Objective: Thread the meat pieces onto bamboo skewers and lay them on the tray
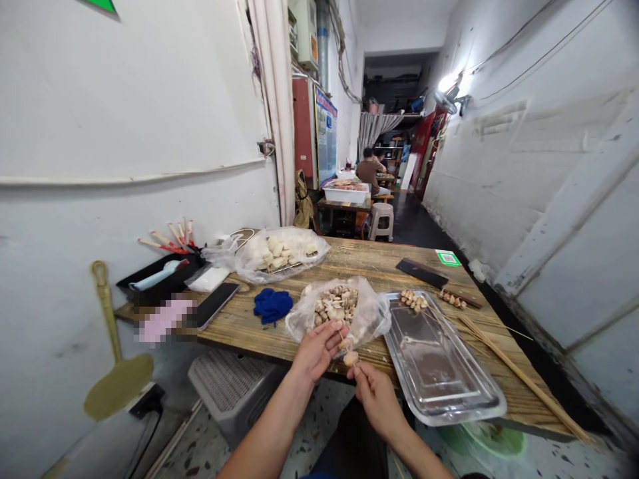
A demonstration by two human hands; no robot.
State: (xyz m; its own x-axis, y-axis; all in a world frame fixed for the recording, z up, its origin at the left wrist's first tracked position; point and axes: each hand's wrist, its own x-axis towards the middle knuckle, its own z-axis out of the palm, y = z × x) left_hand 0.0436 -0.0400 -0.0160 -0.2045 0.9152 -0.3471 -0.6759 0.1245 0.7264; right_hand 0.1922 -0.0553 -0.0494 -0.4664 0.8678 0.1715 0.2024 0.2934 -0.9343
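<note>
My right hand (374, 392) pinches a thin bamboo skewer low down, just below a pale food piece (351, 358) threaded on it. Opposite, my left hand (318, 347) has its fingertips closed around the upper part, at another small pale piece. Both hands are over the table's front edge, close to an open clear plastic bag (373, 313) full of small brownish-white pieces whose kind I cannot tell. Right of the hands lies a clear plastic tray (424, 362); a loaded skewer (413, 301) rests at its far end.
On the wooden table (349, 256) are a bag of white chunks (279, 254), a blue cloth (272, 305), a phone (217, 305), a black flat-bladed tool (422, 273) and bare skewers (524, 372). A stool (234, 386) stands beneath the left side. Someone (368, 171) sits far back.
</note>
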